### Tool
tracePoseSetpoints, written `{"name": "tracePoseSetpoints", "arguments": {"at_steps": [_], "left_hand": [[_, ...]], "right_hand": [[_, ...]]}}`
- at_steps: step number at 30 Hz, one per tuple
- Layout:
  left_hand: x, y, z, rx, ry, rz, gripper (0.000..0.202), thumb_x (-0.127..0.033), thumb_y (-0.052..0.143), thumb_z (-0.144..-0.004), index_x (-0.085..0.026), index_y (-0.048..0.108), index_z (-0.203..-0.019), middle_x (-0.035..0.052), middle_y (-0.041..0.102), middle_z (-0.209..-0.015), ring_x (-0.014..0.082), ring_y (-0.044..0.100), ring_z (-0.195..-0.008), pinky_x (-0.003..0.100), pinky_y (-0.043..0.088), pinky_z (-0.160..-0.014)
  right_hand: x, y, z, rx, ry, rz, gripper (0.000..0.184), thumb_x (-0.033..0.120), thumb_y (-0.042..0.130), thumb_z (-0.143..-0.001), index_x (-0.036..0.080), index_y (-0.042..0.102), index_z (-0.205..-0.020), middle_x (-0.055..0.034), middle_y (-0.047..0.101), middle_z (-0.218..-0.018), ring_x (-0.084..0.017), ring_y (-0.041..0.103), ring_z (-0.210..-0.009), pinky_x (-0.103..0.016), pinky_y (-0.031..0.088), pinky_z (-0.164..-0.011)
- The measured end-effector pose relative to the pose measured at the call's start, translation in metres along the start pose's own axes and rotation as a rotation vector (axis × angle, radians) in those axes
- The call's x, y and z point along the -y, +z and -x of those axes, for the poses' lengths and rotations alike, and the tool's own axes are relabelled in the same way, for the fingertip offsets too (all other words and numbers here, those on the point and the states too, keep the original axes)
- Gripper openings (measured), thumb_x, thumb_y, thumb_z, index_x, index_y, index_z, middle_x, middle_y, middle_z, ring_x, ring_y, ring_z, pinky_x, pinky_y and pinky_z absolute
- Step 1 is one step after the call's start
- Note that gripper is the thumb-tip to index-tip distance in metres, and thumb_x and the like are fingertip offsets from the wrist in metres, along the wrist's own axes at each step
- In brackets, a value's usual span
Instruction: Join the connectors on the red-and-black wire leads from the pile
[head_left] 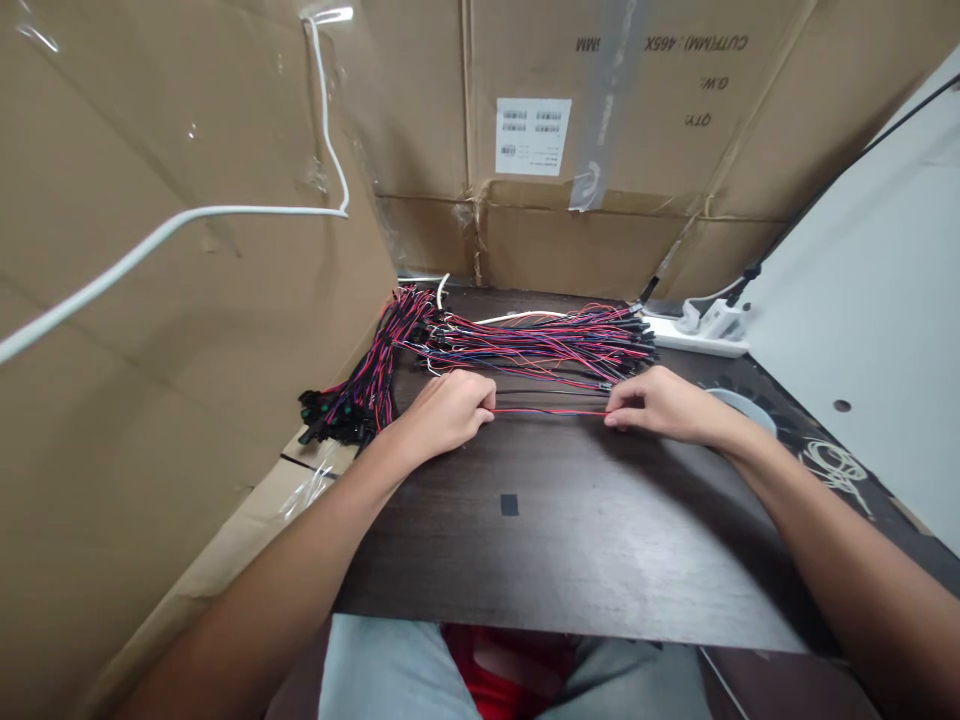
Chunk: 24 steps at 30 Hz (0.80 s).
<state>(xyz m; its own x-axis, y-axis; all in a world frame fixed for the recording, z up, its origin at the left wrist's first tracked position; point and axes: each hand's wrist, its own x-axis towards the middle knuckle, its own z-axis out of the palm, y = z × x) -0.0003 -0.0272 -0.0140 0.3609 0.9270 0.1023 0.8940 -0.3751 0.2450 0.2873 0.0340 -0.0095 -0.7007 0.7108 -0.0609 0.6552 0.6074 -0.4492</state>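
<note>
A thin red and blue wire (551, 411) is stretched taut between my two hands just above the dark wooden table (570, 540). My left hand (446, 410) is closed in a fist on the wire's left end. My right hand (660, 403) pinches its right end. Behind my hands lies a thick bundle of red, blue and black wires (540, 345). It bends left and runs down to a cluster of black connectors (330, 415) at the table's left edge.
Cardboard walls (187, 330) close in the left side and the back. A white power strip (701, 335) with a plug sits at the back right. A white round object (746, 405) lies behind my right wrist. Small wire ties (836, 465) rest at the right.
</note>
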Motion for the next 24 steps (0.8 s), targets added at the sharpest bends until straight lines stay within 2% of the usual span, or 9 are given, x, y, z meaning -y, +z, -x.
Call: {"name": "tracePoseSetpoints", "arguments": {"at_steps": [7, 11, 18, 24], "left_hand": [[0.005, 0.001, -0.002, 0.043, 0.052, -0.025, 0.009, -0.014, 0.063, -0.079, -0.015, 0.060, -0.071, -0.0002, 0.063, -0.073, 0.0134, 0.056, -0.073, 0.025, 0.032, -0.063], [0.005, 0.001, -0.002, 0.016, 0.113, -0.106, 0.009, -0.011, 0.058, -0.080, -0.016, 0.058, -0.073, -0.0009, 0.063, -0.077, 0.0126, 0.056, -0.074, 0.025, 0.028, -0.060], [0.003, 0.002, 0.001, -0.177, 0.194, -0.389, 0.014, -0.005, 0.050, -0.080, -0.016, 0.057, -0.075, 0.0004, 0.060, -0.074, 0.0126, 0.054, -0.067, 0.026, 0.020, -0.053], [0.003, 0.012, -0.002, -0.488, 0.389, -0.579, 0.021, 0.000, 0.046, -0.076, -0.016, 0.055, -0.067, 0.0012, 0.055, -0.065, 0.0140, 0.050, -0.063, 0.029, 0.022, -0.049]], "right_hand": [[0.000, 0.003, 0.000, 0.134, -0.074, 0.006, 0.027, 0.036, 0.050, -0.087, 0.017, 0.056, -0.067, 0.0012, 0.062, -0.052, -0.011, 0.054, -0.047, -0.023, 0.038, -0.057], [-0.003, 0.002, 0.000, 0.189, -0.109, 0.009, 0.033, 0.040, 0.044, -0.090, 0.018, 0.051, -0.067, 0.0014, 0.061, -0.051, -0.012, 0.052, -0.047, -0.024, 0.038, -0.059], [-0.005, 0.003, -0.001, 0.120, -0.141, -0.049, 0.032, 0.041, 0.048, -0.088, 0.018, 0.056, -0.068, 0.0005, 0.059, -0.050, -0.012, 0.053, -0.048, -0.024, 0.037, -0.056], [-0.013, 0.001, 0.001, 0.156, -0.121, -0.157, 0.034, 0.045, 0.044, -0.089, 0.018, 0.050, -0.070, 0.0015, 0.055, -0.048, -0.011, 0.044, -0.044, -0.023, 0.034, -0.050]]}}
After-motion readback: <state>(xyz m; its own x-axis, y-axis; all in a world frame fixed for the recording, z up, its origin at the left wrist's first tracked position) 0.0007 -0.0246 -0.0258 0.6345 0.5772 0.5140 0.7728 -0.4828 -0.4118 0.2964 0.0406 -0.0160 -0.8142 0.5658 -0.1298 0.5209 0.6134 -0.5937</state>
